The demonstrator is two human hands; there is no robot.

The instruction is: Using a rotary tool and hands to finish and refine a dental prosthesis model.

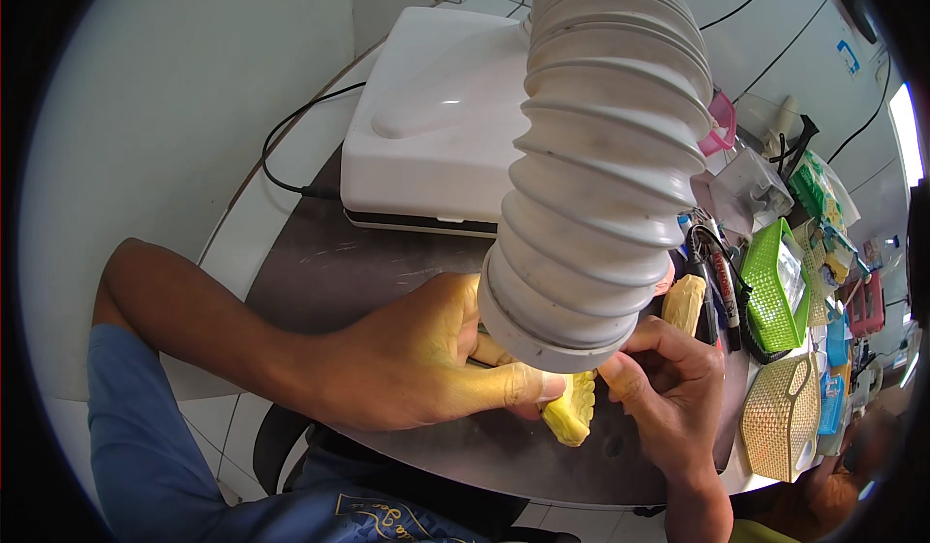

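Note:
My left hand [436,369] is closed on a yellow dental cast [572,412], its thumb pressed on the near side. A row of tooth shapes runs along the cast's right edge. To the right, my right hand [668,378] is closed in a pinch close beside the cast. Whatever its fingertips may hold is too small or hidden to make out. Over both hands hangs the round mouth of a white ribbed hose [605,194], which covers part of my fingers and the far side of the cast.
A white box-shaped machine [436,117] stands behind the hose on the dark tabletop [320,243]. Right of my right hand are a pale cast [684,303], pens [722,281], a green basket [775,286] and a beige basket [780,417]. A wall rises at the left.

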